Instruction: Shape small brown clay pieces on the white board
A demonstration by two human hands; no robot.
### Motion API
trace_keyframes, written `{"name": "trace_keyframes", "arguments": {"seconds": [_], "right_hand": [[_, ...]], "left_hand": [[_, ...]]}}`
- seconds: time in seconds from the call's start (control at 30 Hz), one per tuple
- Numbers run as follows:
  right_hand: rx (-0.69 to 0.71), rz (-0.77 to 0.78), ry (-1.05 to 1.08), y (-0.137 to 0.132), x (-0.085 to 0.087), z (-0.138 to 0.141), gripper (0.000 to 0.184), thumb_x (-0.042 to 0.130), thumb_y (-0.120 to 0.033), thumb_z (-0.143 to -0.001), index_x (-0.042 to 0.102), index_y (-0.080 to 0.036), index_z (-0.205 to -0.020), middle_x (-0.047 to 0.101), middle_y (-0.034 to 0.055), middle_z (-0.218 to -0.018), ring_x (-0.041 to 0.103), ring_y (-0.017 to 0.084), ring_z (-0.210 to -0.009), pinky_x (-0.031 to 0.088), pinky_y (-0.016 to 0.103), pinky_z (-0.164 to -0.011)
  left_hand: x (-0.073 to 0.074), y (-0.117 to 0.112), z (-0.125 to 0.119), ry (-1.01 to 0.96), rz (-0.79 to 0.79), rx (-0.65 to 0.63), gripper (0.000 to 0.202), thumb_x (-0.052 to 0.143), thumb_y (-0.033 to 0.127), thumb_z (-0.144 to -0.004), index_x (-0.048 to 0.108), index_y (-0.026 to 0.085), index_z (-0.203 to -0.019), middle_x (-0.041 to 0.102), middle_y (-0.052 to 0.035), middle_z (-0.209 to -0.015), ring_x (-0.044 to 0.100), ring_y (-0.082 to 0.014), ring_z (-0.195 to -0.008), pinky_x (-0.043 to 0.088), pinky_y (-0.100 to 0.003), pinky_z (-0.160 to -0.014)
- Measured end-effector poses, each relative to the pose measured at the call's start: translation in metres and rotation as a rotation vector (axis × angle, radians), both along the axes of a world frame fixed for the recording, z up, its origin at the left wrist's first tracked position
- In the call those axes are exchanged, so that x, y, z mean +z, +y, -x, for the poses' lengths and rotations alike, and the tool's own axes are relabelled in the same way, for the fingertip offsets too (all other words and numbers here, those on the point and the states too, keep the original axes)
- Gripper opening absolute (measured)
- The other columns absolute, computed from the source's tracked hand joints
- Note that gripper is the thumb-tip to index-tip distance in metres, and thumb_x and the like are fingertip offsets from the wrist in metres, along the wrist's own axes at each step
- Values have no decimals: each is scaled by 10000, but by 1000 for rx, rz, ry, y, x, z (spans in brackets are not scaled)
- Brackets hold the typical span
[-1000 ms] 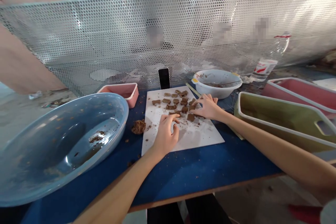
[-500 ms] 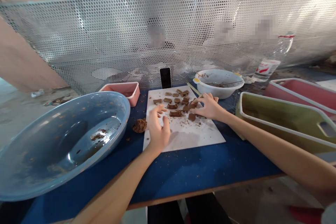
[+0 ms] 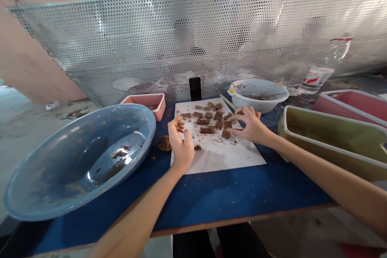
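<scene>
My left hand [image 3: 182, 143] hovers over the left edge of a white board [image 3: 217, 159]. Its fingers are loosely curled with the thumb apart, and I see nothing in it. Beside it are a rough brown lump [image 3: 164, 143] on the blue table and a small brown crumb [image 3: 197, 147] on the board. On the board's right side, my right hand [image 3: 250, 125] has thumb and fingers apart, with the tips close to a brown clay-like block [image 3: 227, 124]. A squarish brown piece [image 3: 225, 134] lies by the thumb. Several shaped pieces [image 3: 207, 130] sit in rough rows.
A large blue basin [image 3: 80, 161] stands left, a pink tub [image 3: 160, 107] behind it. A phone [image 3: 195, 88] leans against the perforated metal screen [image 3: 145, 44]. At right are a white basin [image 3: 260, 107], a plastic bottle [image 3: 317, 74], a green planter [image 3: 317, 145] and a pink planter [image 3: 356, 107].
My left hand has shifted a little left across the board, uncovering the small crumb. My right hand has drawn back slightly from the block, which stays put. The whole view has swung slightly.
</scene>
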State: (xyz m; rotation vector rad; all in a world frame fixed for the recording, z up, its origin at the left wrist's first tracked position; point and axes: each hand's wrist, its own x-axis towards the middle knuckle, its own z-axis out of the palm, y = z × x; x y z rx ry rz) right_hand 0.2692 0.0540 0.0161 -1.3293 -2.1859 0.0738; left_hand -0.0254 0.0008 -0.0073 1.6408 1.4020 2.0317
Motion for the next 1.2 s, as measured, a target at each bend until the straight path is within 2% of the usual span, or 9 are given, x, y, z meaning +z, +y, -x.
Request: {"name": "trace_keyframes", "arguments": {"seconds": [0.2, 0.33, 0.5, 0.8, 0.9, 1.0, 1.2], "right_hand": [[22, 12, 69, -4, -29, -8, 373, 776, -661, -987, 896, -344, -1142, 653, 136, -1275, 592, 395, -1248, 500, 671, -1131], [23, 2, 45, -4, -35, -4, 361, 807, -655, -974, 902, -357, -1154, 658, 129, -1285, 605, 392, -1254, 510, 679, -1142], [11, 2, 51, -4, -36, -3, 334, 820, -632, -966, 902, -346, -1117, 650, 132, -1286, 596, 404, -1269, 518, 705, -1135], [-3, 8, 30, -8, -32, 0, 440, 790, -718, -962, 896, -322, -1120, 628, 156, -1282, 579, 424, -1250, 552, 725, -1076], [22, 3, 47, -12, -30, 1, 409, 772, -691, -984, 890, -329, -1135, 627, 157, -1311, 571, 426, -1278, 533, 729, -1111], [29, -4, 64, -17, -27, 0, 394, 666, -627, -1056, 873, -311, -1167, 621, 162, -1351, 561, 419, -1299, 504, 715, -1132], [-21, -20, 83, -24, -19, -1, 376, 602, -551, -1085, 861, -302, -1196, 622, 156, -1367, 544, 418, -1299, 455, 688, -1121]], "left_hand": [[-3, -1, -1, 20, 40, -40, 337, 601, 180, -995, 614, 259, -1322, 649, -74, -1178, 646, -234, -1045, 551, -399, -970], [-3, -1, -1, 19, 58, -54, 319, 599, 181, -998, 623, 258, -1306, 644, -66, -1144, 648, -230, -1027, 554, -396, -964], [-3, -2, 0, 14, 70, -74, 340, 600, 155, -975, 628, 254, -1298, 644, -70, -1146, 636, -229, -1015, 549, -403, -954], [-2, -3, -2, 21, 60, -88, 306, 604, 161, -972, 649, 253, -1260, 675, -63, -1137, 657, -229, -1011, 559, -396, -943], [-1, -4, -2, 15, 72, -82, 304, 601, 151, -969, 651, 256, -1250, 684, -61, -1130, 664, -226, -998, 563, -390, -928], [1, -4, -2, 26, 79, -68, 296, 600, 151, -967, 655, 253, -1239, 699, -64, -1118, 671, -224, -977, 570, -385, -909], [3, -4, -2, 60, 56, -81, 266, 573, 142, -964, 673, 245, -1188, 724, -64, -1125, 672, -212, -950, 574, -378, -894]]}}
